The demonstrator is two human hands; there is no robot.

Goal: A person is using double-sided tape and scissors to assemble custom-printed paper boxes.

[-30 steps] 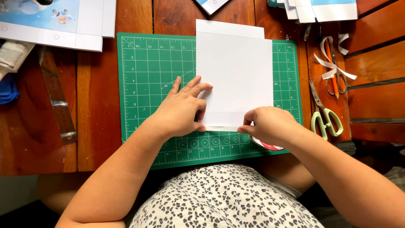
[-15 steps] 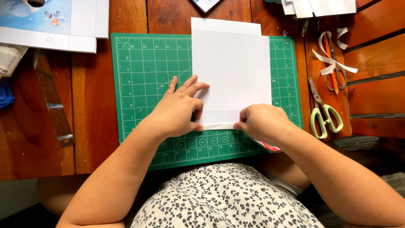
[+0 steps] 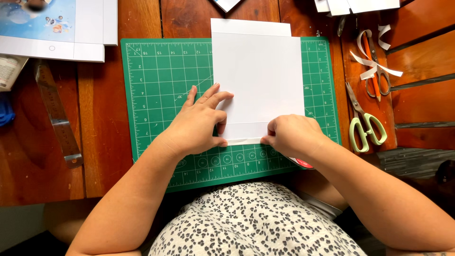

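Note:
A white sheet of paper [image 3: 258, 78] lies on a green cutting mat [image 3: 161, 80], with a narrow flap folded up along its near edge. My left hand [image 3: 201, 123] presses flat on the sheet's lower left corner, thumb on the folded flap. My right hand [image 3: 291, 135] pinches the fold at the lower right, fingers curled over the paper's edge. A red and white object [image 3: 303, 163] peeks out from under my right wrist.
Green-handled scissors [image 3: 362, 125] and orange-handled scissors [image 3: 374, 71] with white paper strips lie right of the mat. A clear ruler [image 3: 57, 116] lies to the left. A printed sheet [image 3: 52, 28] sits at top left. More white papers [image 3: 355, 5] are at top right.
My right hand has slid slightly left along the folded near edge. My left hand stays pressed on the paper.

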